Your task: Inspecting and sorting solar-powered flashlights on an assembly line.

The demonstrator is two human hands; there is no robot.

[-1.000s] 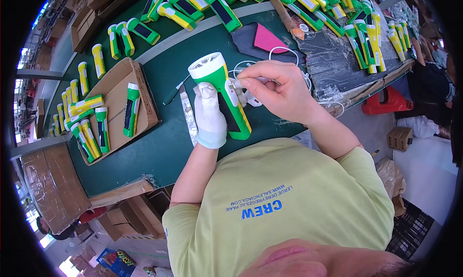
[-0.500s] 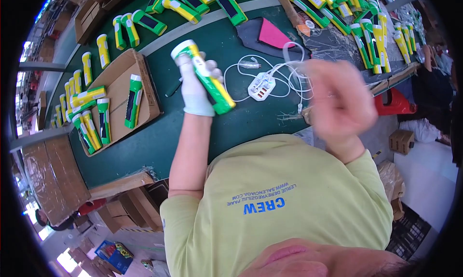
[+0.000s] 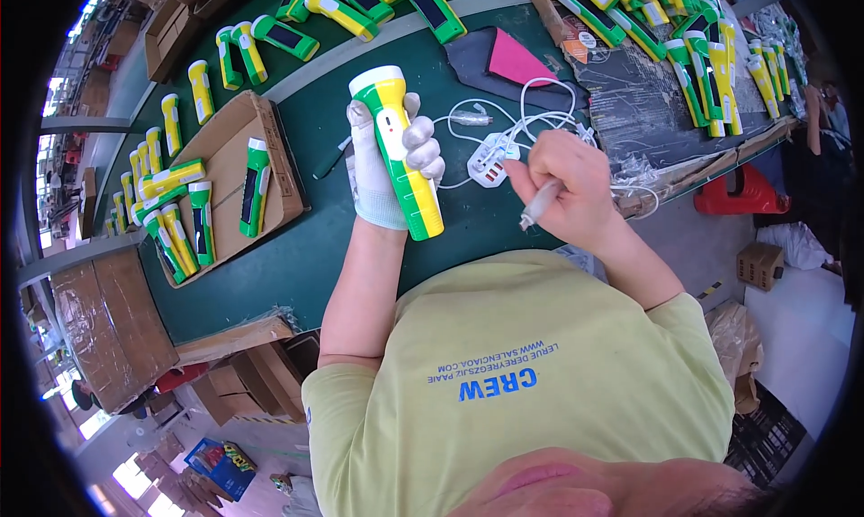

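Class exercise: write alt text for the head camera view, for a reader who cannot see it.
A gloved left hand grips a green-and-yellow torch above a green table, while the bare right hand holds a white cable plug. More torches lie in a cardboard tray.

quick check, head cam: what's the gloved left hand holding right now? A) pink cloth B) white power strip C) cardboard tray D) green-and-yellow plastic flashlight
D: the white-gloved left hand is wrapped around a green-and-yellow plastic flashlight with its white head pointing away from the person, raised over the dark green table; the bare right hand grips a slim white pen-like tool instead.
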